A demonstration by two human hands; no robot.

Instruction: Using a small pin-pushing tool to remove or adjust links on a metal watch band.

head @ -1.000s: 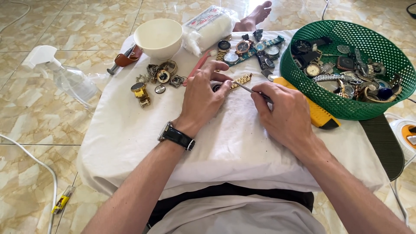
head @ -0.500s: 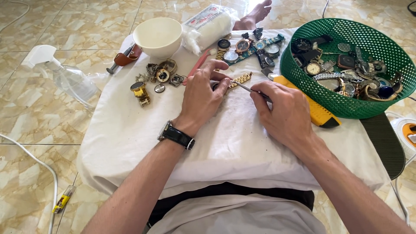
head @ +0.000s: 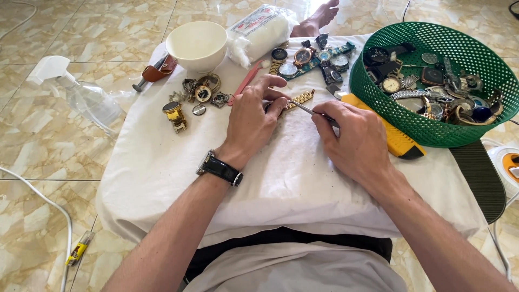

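Observation:
My left hand (head: 252, 120) presses down on a gold metal watch band (head: 300, 99) that lies on the white cloth (head: 292, 184); most of the watch is hidden under the fingers. A black wristwatch (head: 219, 168) is on that wrist. My right hand (head: 354, 138) grips a thin metal tool (head: 304, 108) like a pen, its tip touching the band beside my left fingertips. A yellow utility knife (head: 398, 141) lies just behind the right hand.
A green mesh basket (head: 378, 103) at the right holds several watches. Behind the hands are a white bowl (head: 197, 45), a bag of cotton (head: 260, 31), a pink toothbrush (head: 244, 84), loose watches (head: 305, 58), watch parts (head: 201, 93), a gold watch (head: 175, 115). A spray bottle (head: 81, 94) lies left on the tiles.
Both hands stay on the gold band; the tool tip shifts only slightly against it. Nothing else has moved.

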